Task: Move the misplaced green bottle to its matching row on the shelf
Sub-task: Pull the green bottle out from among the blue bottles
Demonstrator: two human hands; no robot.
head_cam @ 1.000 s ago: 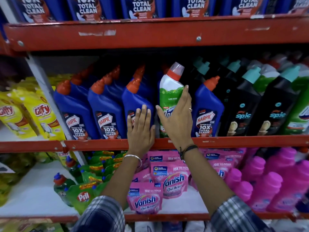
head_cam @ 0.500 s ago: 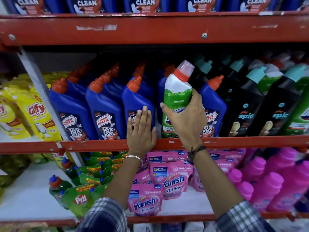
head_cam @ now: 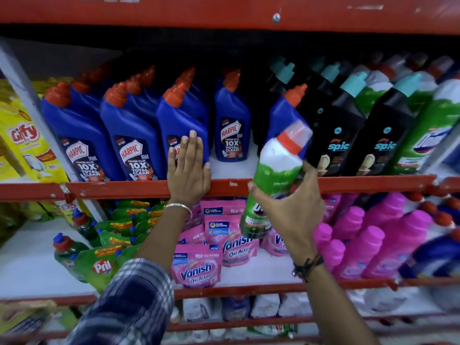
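Right hand (head_cam: 290, 210) around tilted green bottle (head_cam: 270, 185) (mid-air)

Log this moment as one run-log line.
right hand: holds green bottle, off shelf | left hand: flat on blue bottle

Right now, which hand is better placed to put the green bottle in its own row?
The right hand: it already holds the green bottle, and the matching green bottles stand at the right end of that shelf. The left hand rests flat against a blue Harpic bottle, farther away.
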